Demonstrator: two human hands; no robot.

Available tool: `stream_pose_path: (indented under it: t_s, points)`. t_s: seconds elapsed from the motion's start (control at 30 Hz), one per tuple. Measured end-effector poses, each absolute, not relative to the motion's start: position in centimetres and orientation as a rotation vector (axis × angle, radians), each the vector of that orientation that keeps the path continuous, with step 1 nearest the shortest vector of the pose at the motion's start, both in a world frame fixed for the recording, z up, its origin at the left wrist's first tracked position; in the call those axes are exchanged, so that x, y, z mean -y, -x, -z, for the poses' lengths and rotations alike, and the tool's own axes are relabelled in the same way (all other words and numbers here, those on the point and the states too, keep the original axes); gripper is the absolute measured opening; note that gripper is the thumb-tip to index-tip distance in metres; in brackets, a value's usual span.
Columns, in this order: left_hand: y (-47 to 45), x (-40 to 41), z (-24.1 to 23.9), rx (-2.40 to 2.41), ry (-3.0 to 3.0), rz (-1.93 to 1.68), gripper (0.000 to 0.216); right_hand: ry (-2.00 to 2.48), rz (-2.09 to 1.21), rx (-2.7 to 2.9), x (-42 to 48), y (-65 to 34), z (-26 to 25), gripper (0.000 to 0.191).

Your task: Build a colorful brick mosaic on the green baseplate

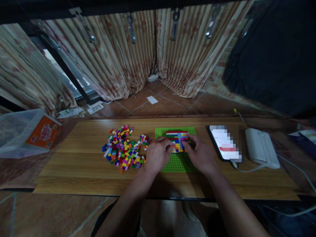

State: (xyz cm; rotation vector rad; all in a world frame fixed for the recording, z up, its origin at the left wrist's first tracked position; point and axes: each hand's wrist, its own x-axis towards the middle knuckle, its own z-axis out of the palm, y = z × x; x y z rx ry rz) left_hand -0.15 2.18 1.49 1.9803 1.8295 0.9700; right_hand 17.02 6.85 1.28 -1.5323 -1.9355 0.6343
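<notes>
On the wooden table lies a green studded baseplate (176,164), with a rectangle of multicoloured toy bricks (179,138) built on its upper middle. My left hand (159,153) is at the left edge of this build, thumb and forefinger pressed together; whatever they pinch is too small to make out. At the build's right side is my right hand (201,153), its thumb and forefinger apart and touching the bricks. The hands cover both side edges of the build. Left of the baseplate a loose pile of small coloured bricks (125,149) is spread out.
A phone (225,143) with a lit screen and a white device (262,148) with cables sit on the right of the table (74,171). A clear plastic tub (19,131) with an orange label stands at far left. Curtains (118,59) hang behind.
</notes>
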Motion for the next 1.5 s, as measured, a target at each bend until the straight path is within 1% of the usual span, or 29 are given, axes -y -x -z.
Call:
stream_pose_path:
  t_s: [0.2,0.4,0.77,1.07,1.3,1.5]
  points:
    - [-0.4,-2.1,-1.5,-1.872,-1.922,-0.988,0.006,1.572,-0.669,1.898,-6.5,-16.7,-1.5,0.054]
    - [-0.6,-2.1,-1.2,-1.878,-1.901,-1.022,0.007,1.635,-0.624,1.856,-5.8,-15.5,-1.0,0.067]
    - [-0.8,-2.0,-1.2,-1.884,-1.887,-1.029,0.009,1.738,-0.587,1.827,-5.9,-14.7,-1.2,0.067]
    - [-1.0,-2.6,-0.9,-1.871,-1.563,-1.111,0.01,1.652,-0.569,1.812,-5.9,-14.8,-0.7,0.063]
    - [-0.5,-2.3,-1.0,-1.81,-1.624,-1.106,0.007,1.669,-0.637,1.843,-6.1,-15.2,-0.6,0.07]
    - [0.4,-1.9,-1.3,-1.712,-1.682,-1.171,0.012,1.615,-0.696,1.77,-6.7,-15.8,-0.3,0.063]
